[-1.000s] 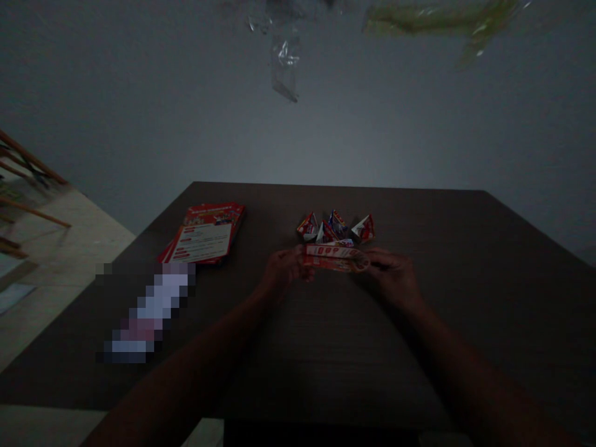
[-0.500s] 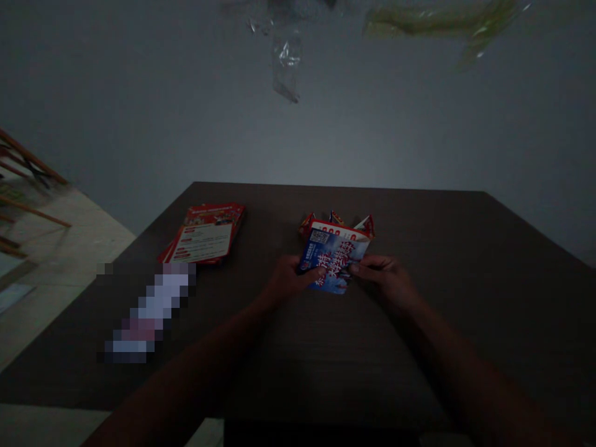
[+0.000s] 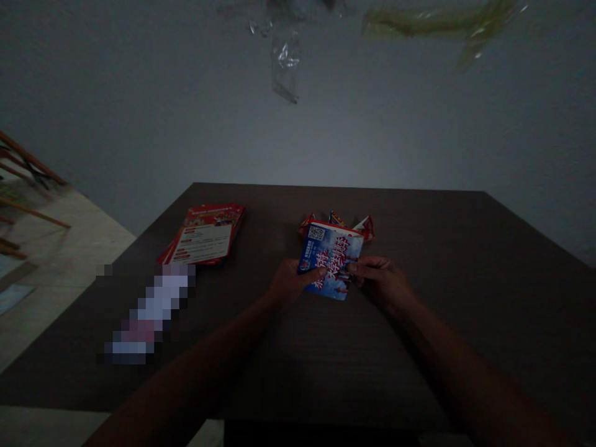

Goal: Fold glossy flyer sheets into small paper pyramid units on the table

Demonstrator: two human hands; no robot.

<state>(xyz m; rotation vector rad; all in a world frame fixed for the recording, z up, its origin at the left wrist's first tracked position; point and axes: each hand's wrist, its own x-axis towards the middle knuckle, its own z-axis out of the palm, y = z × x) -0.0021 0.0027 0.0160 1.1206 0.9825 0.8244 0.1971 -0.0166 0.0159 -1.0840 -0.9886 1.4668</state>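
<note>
A blue printed leaflet (image 3: 331,251) with a QR code and white and red lettering is held over the middle of the table. My left hand (image 3: 291,279) pinches its left side, thumb lying on the printed face. At the right edge my right hand (image 3: 379,273) grips it between thumb and fingers. A red-edged layer shows along the leaflet's top, so it looks folded or doubled. Just behind it lie folded red paper pieces (image 3: 367,227), partly covered by the leaflet.
On the left of the dark table (image 3: 419,214) lies a stack of red leaflets (image 3: 205,239). In front of it is a blurred-out pale object (image 3: 153,313). The wall behind carries clear tape (image 3: 285,65) and yellowish tape (image 3: 419,22). Wooden furniture legs (image 3: 35,211) stand at far left.
The leaflet has tipped down slightly toward me, and its back layer shows less along the top than before. Both hands keep their hold.
</note>
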